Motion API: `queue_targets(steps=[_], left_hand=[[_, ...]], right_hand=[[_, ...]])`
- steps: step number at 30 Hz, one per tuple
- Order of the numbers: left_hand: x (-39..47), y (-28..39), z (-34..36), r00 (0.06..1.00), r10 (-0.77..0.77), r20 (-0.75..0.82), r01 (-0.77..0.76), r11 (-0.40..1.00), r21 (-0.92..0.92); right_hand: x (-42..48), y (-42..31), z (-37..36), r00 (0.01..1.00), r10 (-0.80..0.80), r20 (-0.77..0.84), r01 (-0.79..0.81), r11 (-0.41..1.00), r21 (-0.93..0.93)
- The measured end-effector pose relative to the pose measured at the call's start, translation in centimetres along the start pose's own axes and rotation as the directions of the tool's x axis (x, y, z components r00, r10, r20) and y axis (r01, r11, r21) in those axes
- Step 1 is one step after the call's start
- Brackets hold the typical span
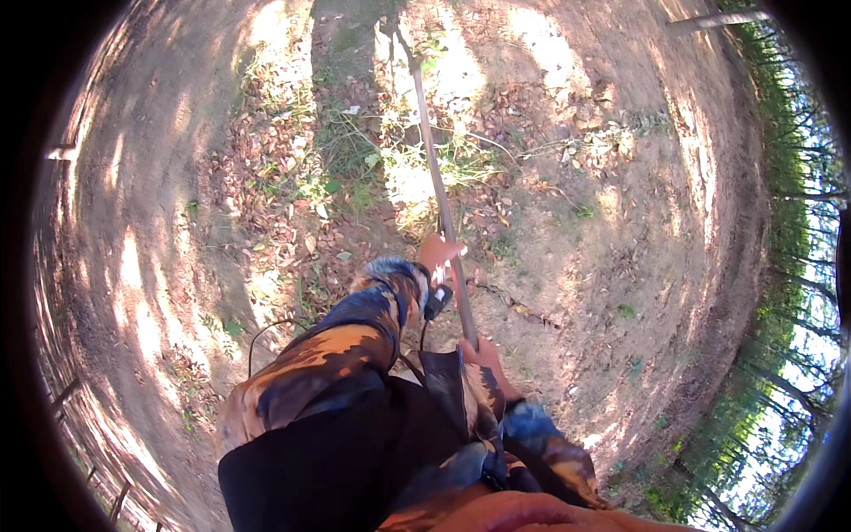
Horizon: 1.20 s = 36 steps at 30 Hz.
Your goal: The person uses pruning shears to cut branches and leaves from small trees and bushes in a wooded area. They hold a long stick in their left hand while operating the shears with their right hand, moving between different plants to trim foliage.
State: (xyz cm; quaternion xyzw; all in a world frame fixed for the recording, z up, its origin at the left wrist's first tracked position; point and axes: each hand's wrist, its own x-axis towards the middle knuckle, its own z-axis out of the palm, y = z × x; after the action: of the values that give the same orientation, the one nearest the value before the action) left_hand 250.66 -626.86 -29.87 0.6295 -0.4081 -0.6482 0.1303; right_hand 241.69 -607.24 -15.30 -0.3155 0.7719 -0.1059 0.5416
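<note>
A long wooden pole (431,156) runs from in front of my body up towards the top of the view, where its far end meets the leafy ground. My left hand (439,256) grips it partway along, with a dark strap or device at the wrist. Closer to my body, my right hand (484,357) is closed around the near end of the shaft. What tool head, if any, sits at the far end cannot be told. Both arms wear patterned sleeves.
Dry leaves (272,193) and low grass (459,163) cover part of the dirt ground. A thin dark cable or cord (266,327) curves beside my left sleeve. Trees (798,299) stand at the right rim, and tree trunks (718,21) show near the edges.
</note>
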Motion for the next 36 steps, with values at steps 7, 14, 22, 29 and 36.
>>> queue_targets(steps=[7,14,22,29,36], left_hand=[[-0.5,-9.5,8.7,0.879,-0.371,0.299,0.476,0.704,-0.527],[0.1,-4.9,2.9,0.978,-0.201,0.062,0.205,0.849,-0.487],[5.3,4.9,-8.5,0.937,0.03,-0.347,-0.19,0.879,-0.438],[3.2,-2.4,-7.5,0.916,0.16,-0.369,-0.267,0.927,-0.262],[-1.7,-12.2,1.0,0.997,0.04,-0.059,-0.054,0.968,-0.245]], right_hand=[[-12.8,4.8,-3.0,0.998,0.007,-0.055,-0.005,1.0,0.023],[-6.0,11.2,-1.2,0.999,0.05,0.002,-0.048,0.947,0.319],[5.7,-8.4,1.0,0.879,-0.459,-0.132,0.386,0.846,-0.367],[1.8,-5.5,1.0,0.969,-0.243,0.035,0.227,0.836,-0.499],[-15.2,3.9,-4.7,0.999,-0.007,0.053,0.02,0.97,-0.242]])
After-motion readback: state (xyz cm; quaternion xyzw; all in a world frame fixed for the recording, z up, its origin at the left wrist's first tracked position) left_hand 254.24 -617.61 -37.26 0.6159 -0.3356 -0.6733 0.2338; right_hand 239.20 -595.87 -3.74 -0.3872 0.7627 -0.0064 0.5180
